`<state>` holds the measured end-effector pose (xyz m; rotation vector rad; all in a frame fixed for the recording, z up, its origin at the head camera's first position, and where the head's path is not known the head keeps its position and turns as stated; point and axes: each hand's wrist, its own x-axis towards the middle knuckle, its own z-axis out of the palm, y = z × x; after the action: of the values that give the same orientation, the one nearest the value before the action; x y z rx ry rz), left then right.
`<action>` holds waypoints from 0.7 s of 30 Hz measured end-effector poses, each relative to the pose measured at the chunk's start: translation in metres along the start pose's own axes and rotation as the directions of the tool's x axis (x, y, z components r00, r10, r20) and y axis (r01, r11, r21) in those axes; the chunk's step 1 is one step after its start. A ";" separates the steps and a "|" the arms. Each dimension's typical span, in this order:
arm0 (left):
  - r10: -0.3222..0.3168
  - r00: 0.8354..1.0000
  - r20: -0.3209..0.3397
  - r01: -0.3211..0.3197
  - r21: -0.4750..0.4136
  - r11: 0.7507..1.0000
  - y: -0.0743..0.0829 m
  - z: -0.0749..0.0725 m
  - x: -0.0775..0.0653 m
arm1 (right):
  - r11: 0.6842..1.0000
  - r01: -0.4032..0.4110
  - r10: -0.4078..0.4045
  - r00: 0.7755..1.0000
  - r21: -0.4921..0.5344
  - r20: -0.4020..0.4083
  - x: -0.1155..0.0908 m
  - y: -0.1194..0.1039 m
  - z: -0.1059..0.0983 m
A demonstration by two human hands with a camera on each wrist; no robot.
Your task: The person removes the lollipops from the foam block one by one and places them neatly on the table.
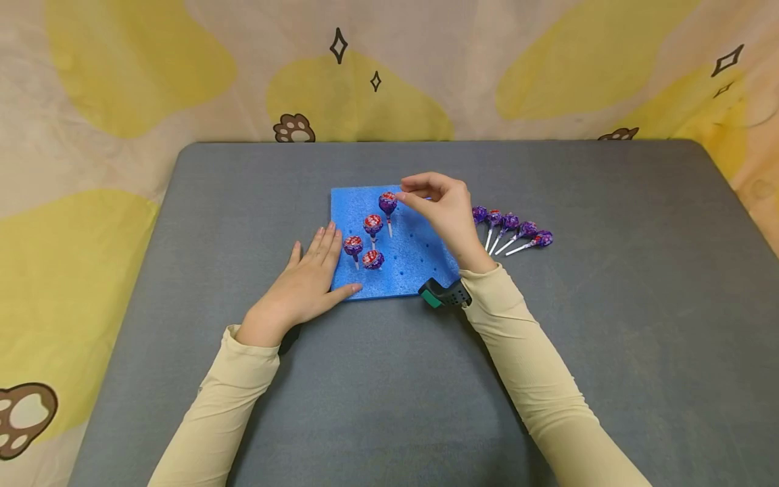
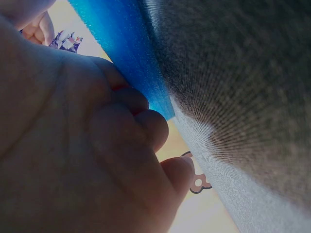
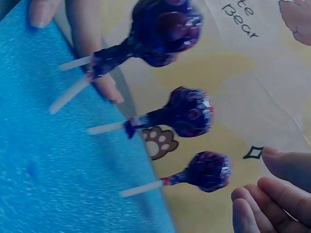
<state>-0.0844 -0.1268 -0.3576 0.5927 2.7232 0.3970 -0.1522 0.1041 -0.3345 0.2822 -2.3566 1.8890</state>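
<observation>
A blue foam board (image 1: 420,270) dotted with small holes lies on the table. Several lollipops in purple and red wrappers stand in it by their white sticks, among them a far lollipop (image 1: 387,202) and a near one (image 1: 373,260). My left hand (image 1: 307,281) rests along the board's left edge with fingers stretched out, its thumb over the near edge. Above the board, my right hand (image 1: 444,210) is beside the far lollipop. In the right wrist view, its bent fingers (image 3: 272,204) hold nothing and sit just apart from that lollipop's wrapped head (image 3: 210,171).
To the right of the board, several more lollipops (image 1: 510,222) lie fanned out on the grey table (image 1: 608,325), partly behind my right hand. A patterned cloth (image 1: 462,61) hangs behind the table. A dark wrist strap (image 1: 447,293) sits at my right cuff.
</observation>
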 end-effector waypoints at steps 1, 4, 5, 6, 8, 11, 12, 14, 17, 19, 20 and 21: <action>0.001 1.000 -0.001 -0.001 0.000 1.000 0.000 0.000 0.000 | 1.000 -0.006 0.006 1.000 -0.005 0.001 0.000 0.001 0.001; 0.000 1.000 0.003 0.000 -0.003 1.000 0.000 -0.001 0.000 | 1.000 -0.031 0.030 0.999 0.001 0.012 0.000 0.004 0.005; 0.000 1.000 0.003 0.000 -0.004 1.000 0.000 -0.001 0.000 | 0.999 -0.035 0.035 0.999 0.009 0.017 0.000 0.005 0.007; 0.000 1.000 0.005 0.000 -0.003 1.000 0.000 -0.001 0.000 | 0.999 -0.040 0.040 0.999 0.014 0.021 0.000 0.006 0.008; -0.002 1.000 0.006 0.002 -0.003 1.000 0.000 -0.001 0.000 | 0.998 -0.047 0.046 0.999 0.029 0.025 -0.001 0.007 0.011; -0.003 1.000 0.004 0.003 -0.002 1.000 0.000 -0.002 0.000 | 0.997 -0.056 0.055 0.998 0.057 0.021 -0.001 0.010 0.014; -0.004 1.000 0.005 0.004 -0.003 1.000 0.001 -0.002 -0.001 | 0.996 -0.062 0.061 0.998 0.058 0.018 -0.001 0.010 0.015; -0.005 1.000 0.004 0.005 -0.005 1.000 0.001 -0.002 -0.001 | 0.996 -0.071 0.070 0.997 0.059 0.018 -0.001 0.012 0.016; -0.002 1.000 0.002 0.002 -0.005 1.000 0.001 -0.002 -0.001 | 0.996 -0.079 0.079 0.997 0.038 0.021 -0.002 0.013 0.017; -0.001 1.000 0.001 0.001 -0.005 1.000 0.001 -0.001 0.000 | 0.996 -0.083 0.082 0.996 0.034 0.026 -0.002 0.013 0.018; -0.001 1.000 0.001 0.001 -0.004 1.000 0.000 -0.001 0.000 | 0.996 -0.083 0.082 0.996 0.034 0.027 -0.002 0.013 0.019; 0.000 1.000 0.001 0.000 -0.003 1.000 0.000 -0.001 0.000 | 0.996 -0.083 0.082 0.996 0.036 0.027 -0.002 0.013 0.019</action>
<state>-0.0848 -0.1268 -0.3566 0.5916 2.7214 0.4003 -0.1518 0.0884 -0.3513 0.2175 -2.3868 1.9792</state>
